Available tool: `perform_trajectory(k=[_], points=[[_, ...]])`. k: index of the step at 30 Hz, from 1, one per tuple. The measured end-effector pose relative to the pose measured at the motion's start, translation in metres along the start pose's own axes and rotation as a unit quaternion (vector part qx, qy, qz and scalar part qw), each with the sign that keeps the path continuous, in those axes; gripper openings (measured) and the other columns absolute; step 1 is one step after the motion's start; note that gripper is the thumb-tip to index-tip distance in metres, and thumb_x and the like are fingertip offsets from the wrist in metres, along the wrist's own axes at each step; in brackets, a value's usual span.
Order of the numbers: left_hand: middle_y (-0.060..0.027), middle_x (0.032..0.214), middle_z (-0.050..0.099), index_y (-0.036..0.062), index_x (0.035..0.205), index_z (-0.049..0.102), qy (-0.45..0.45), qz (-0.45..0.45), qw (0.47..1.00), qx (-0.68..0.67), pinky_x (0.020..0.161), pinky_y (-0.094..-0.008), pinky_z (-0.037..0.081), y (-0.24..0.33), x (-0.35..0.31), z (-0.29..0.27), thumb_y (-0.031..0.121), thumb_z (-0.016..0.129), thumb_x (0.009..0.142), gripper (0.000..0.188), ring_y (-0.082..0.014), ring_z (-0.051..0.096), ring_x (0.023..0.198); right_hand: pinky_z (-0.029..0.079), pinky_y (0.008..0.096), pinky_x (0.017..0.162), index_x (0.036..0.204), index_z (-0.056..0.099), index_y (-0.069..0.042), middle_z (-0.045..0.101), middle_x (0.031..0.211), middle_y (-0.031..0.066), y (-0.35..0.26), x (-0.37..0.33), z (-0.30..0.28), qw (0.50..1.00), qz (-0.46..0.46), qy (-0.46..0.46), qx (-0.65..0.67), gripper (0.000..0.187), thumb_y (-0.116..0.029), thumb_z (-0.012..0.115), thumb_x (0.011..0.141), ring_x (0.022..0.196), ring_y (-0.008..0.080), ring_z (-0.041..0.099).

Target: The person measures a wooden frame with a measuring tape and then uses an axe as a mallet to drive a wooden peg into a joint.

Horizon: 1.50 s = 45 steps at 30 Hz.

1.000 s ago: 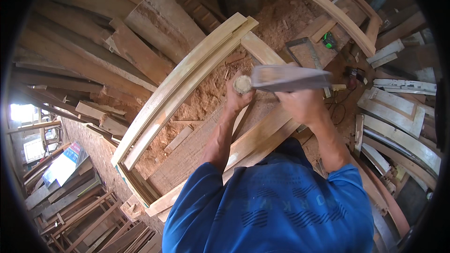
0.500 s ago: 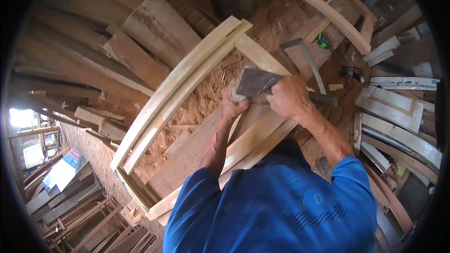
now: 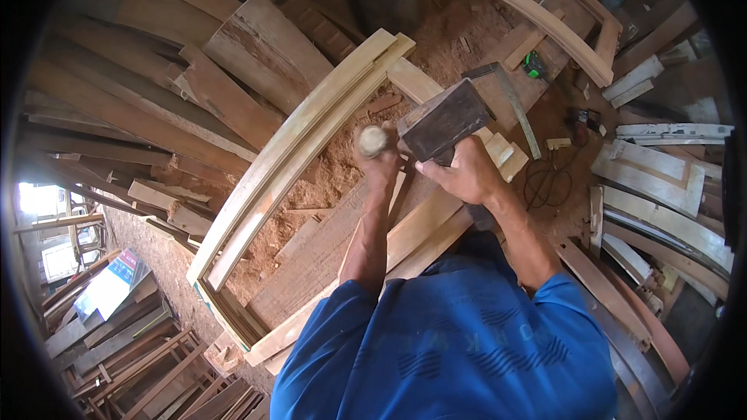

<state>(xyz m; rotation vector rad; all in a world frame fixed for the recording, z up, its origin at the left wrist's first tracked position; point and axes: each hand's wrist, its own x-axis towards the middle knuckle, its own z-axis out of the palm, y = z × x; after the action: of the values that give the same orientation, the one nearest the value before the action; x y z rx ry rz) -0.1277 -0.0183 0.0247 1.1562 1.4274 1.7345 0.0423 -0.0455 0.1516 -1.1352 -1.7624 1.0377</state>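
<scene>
My left hand [image 3: 379,166] is closed round an upright handle whose pale round end [image 3: 373,140] faces up; it looks like a chisel, but the lower part is hidden. In my right hand [image 3: 476,175] is a mallet with a dark, blocky wooden head [image 3: 445,120]. That head hangs just right of the handle's end, apart from it. Below both hands lies a large pale wooden frame [image 3: 289,126] with curved rails. My hands are over its right end, near the joint of the end piece.
Shavings [image 3: 319,175] cover the ground inside the frame. Beyond its right end lie a metal square [image 3: 513,101], a green and black tape measure [image 3: 534,64] and a smaller wooden frame [image 3: 546,25]. Stacked boards [image 3: 148,120] line the left; curved offcuts [image 3: 661,222] are piled at right.
The mallet head has moved up and to the right, turning its broad side to view. My left hand has shifted slightly left, and the handle's round end now shows fully.
</scene>
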Motion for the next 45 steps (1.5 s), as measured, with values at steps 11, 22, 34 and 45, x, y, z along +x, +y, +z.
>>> perform_trajectory(k=[11, 22, 34, 45], points=[[-0.0103, 0.112, 0.061, 0.0047, 0.114, 0.056, -0.034, -0.044, 0.998, -0.030, 0.081, -0.0344, 0.049, 0.103, 0.001, -0.011, 0.038, 0.065, 0.102, 0.037, -0.0154, 0.057, 0.098, 0.050, 0.0356, 0.094, 0.117, 0.068, 0.002, 0.072, 0.114, 0.0133, 0.008, 0.007, 0.009, 0.993, 0.048, -0.055, 0.094, 0.036, -0.006, 0.078, 0.083, 0.103, 0.0217, 0.066], [-0.0288, 0.134, 0.041, 0.0001, 0.147, 0.032, -0.381, -0.186, 0.723, 0.546, 0.112, -0.0593, 0.029, -0.064, -0.086, -0.120, 0.063, 0.087, 0.056, 0.124, -0.0486, 0.038, 0.127, 0.048, 0.0349, 0.096, 0.119, 0.064, 0.003, 0.067, 0.114, 0.0089, 0.003, -0.043, -0.024, 0.983, 0.075, 0.082, 0.144, 0.041, -0.011, 0.078, 0.084, 0.104, 0.0185, 0.060], [-0.0297, 0.134, 0.045, 0.0020, 0.155, 0.024, -0.478, -0.226, 0.660, 0.534, 0.112, -0.0556, 0.033, -0.051, -0.042, -0.187, 0.056, 0.086, 0.065, 0.122, -0.0482, 0.040, 0.128, 0.048, 0.0308, 0.087, 0.109, 0.064, -0.001, 0.063, 0.103, 0.0008, 0.008, -0.061, -0.029, 0.981, 0.125, 0.090, 0.116, 0.032, -0.010, 0.080, 0.083, 0.095, 0.0122, 0.058], [-0.0281, 0.133, 0.049, 0.0027, 0.158, 0.022, -0.355, -0.197, 0.663, 0.629, 0.109, -0.0546, 0.037, -0.012, -0.043, -0.164, 0.053, 0.085, 0.067, 0.121, -0.0449, 0.044, 0.128, 0.048, 0.0342, 0.095, 0.119, 0.063, 0.002, 0.066, 0.113, 0.0073, 0.014, -0.071, -0.026, 0.979, 0.140, 0.076, 0.130, 0.044, -0.012, 0.082, 0.082, 0.104, 0.0172, 0.060]])
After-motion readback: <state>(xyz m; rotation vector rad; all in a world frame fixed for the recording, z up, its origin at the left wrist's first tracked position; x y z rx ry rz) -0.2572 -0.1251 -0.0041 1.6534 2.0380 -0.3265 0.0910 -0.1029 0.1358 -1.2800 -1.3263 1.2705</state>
